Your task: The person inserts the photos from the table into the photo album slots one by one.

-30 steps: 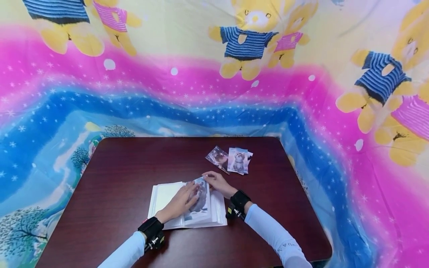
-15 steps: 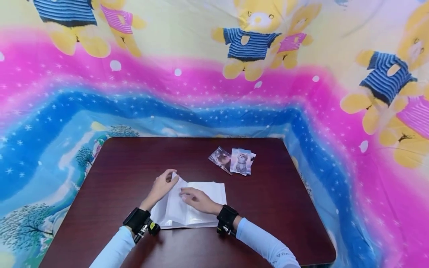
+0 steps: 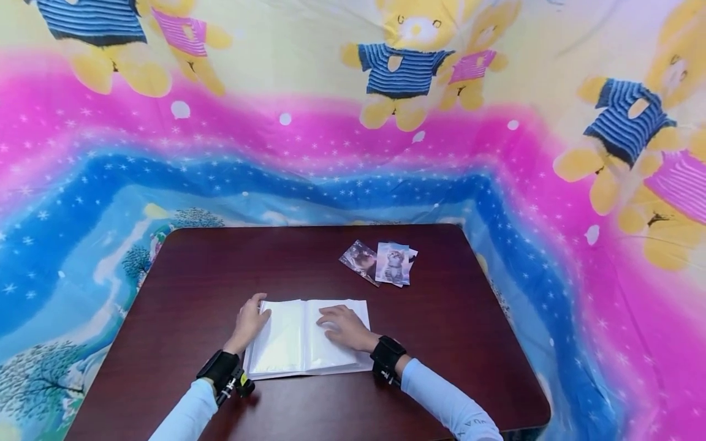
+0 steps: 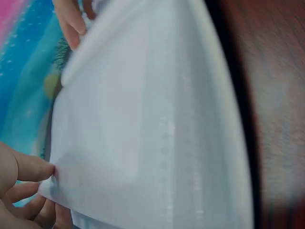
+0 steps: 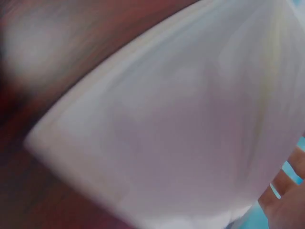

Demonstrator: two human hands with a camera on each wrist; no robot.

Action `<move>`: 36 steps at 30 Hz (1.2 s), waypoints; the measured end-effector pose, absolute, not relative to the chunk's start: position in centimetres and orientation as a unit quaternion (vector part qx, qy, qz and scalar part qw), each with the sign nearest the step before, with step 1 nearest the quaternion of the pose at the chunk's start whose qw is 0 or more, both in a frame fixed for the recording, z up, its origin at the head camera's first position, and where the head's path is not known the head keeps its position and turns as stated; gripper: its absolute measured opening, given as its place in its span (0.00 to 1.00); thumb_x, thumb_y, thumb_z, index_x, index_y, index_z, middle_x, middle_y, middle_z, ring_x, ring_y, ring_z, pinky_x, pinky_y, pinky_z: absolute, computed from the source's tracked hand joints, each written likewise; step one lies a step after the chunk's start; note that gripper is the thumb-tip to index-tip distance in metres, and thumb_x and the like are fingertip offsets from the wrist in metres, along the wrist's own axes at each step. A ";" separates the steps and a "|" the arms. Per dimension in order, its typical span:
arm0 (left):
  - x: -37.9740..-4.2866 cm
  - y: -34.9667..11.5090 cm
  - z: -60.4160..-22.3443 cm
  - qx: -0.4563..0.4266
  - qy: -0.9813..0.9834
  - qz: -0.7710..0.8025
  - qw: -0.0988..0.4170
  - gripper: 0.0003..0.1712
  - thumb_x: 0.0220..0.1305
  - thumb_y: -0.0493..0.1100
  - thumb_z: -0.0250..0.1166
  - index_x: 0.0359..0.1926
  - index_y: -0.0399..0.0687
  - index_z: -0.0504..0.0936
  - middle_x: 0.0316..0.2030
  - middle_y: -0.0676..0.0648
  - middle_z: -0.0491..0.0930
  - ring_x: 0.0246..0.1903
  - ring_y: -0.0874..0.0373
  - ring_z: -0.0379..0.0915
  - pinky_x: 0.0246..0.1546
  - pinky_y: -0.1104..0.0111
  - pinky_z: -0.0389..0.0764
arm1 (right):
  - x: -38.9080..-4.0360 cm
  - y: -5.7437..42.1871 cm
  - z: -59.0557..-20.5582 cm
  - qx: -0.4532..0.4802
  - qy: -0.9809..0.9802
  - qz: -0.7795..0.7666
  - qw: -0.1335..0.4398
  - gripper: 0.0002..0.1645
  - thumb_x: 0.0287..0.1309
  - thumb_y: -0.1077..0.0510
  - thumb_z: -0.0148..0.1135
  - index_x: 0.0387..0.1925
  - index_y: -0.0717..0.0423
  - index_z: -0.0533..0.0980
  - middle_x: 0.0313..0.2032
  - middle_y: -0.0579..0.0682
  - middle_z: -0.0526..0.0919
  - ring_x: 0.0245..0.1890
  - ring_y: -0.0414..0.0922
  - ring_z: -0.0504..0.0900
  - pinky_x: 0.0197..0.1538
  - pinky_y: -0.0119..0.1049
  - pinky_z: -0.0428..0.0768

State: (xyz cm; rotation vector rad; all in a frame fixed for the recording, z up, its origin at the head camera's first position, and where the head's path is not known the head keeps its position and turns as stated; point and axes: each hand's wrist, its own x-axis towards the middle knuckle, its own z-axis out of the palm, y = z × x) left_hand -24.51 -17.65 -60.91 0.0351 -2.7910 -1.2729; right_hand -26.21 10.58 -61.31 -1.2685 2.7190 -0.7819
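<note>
An open photo album [image 3: 278,346] with blank white pages in clear sleeves lies on the table. At its left edge, near the top corner, is my left hand [image 3: 249,321]; in the left wrist view its thumb and fingers pinch the corner of a page [image 4: 109,129]. Over the upper part of the right-hand page is my right hand [image 3: 349,329], fingers loosely extended. Seen from the right wrist, a blurred white page [image 5: 167,133] fills most of the view, with part of the right hand [image 5: 286,195] at its edge.
Beyond the album, to the right, a kitten picture [image 3: 393,263] overlaps other cards, with a darker glossy photo [image 3: 360,260] beside it. The dark red-brown table [image 3: 441,343] is backed by a patterned bear curtain [image 3: 331,141].
The page with a grey photo has been turned from right to left, and two blank pages now show. My left hand has moved to the album's left edge, my right hand onto the right page.
</note>
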 end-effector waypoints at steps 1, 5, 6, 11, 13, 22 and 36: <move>-24.5 -17.6 -61.2 0.010 -0.914 -0.404 0.045 0.25 0.65 0.31 0.61 0.61 0.24 0.69 0.48 0.26 0.74 0.49 0.33 0.70 0.50 0.46 0.70 | -26.4 10.9 -61.5 -0.414 0.875 -0.251 0.016 0.16 0.61 0.61 0.64 0.51 0.55 0.81 0.62 0.56 0.76 0.62 0.53 0.71 0.63 0.50 0.68; -24.2 -17.3 -61.7 0.009 -0.936 -0.345 0.070 0.21 0.65 0.31 0.61 0.57 0.24 0.74 0.51 0.25 0.71 0.53 0.29 0.64 0.52 0.41 0.66 | -27.2 11.9 -61.7 -0.440 0.854 -0.277 0.019 0.17 0.61 0.63 0.63 0.52 0.59 0.80 0.61 0.60 0.76 0.61 0.55 0.72 0.65 0.47 0.67; -24.2 -17.1 -61.7 0.006 -0.941 -0.330 0.080 0.20 0.64 0.31 0.61 0.56 0.25 0.76 0.53 0.25 0.71 0.53 0.28 0.63 0.51 0.39 0.67 | -27.5 12.1 -61.8 -0.441 0.848 -0.291 0.019 0.16 0.61 0.64 0.62 0.51 0.60 0.80 0.60 0.60 0.76 0.61 0.55 0.72 0.66 0.46 0.67; -24.2 -15.4 -62.5 -0.055 -0.941 -0.254 0.215 0.18 0.56 0.27 0.62 0.50 0.27 0.80 0.54 0.29 0.75 0.56 0.28 0.65 0.46 0.38 0.70 | -29.9 14.0 -61.4 -0.365 0.847 -0.385 -0.014 0.14 0.56 0.71 0.64 0.46 0.65 0.81 0.49 0.61 0.82 0.54 0.56 0.78 0.61 0.48 0.72; -24.3 -14.5 -63.0 -0.101 -0.923 -0.245 0.278 0.19 0.54 0.27 0.62 0.48 0.26 0.81 0.52 0.29 0.77 0.56 0.29 0.67 0.48 0.37 0.70 | -31.1 15.2 -61.3 -0.290 0.862 -0.415 -0.034 0.13 0.55 0.73 0.64 0.44 0.65 0.82 0.45 0.60 0.84 0.49 0.56 0.80 0.55 0.50 0.75; -23.8 -10.6 -63.6 -0.305 -0.885 -0.245 0.252 0.22 0.60 0.37 0.66 0.54 0.29 0.79 0.55 0.30 0.76 0.59 0.31 0.68 0.60 0.39 0.65 | -34.8 19.9 -61.8 0.046 0.917 -0.386 -0.094 0.13 0.54 0.68 0.64 0.43 0.63 0.85 0.41 0.62 0.82 0.43 0.59 0.79 0.48 0.52 0.76; -22.2 -8.9 -63.9 -0.369 -0.889 -0.231 0.140 0.30 0.64 0.49 0.66 0.60 0.32 0.76 0.65 0.30 0.68 0.67 0.35 0.60 0.67 0.44 0.59 | -36.4 23.0 -62.1 0.204 0.923 -0.324 -0.032 0.27 0.61 0.48 0.66 0.50 0.65 0.69 0.50 0.70 0.68 0.54 0.68 0.67 0.55 0.66 0.67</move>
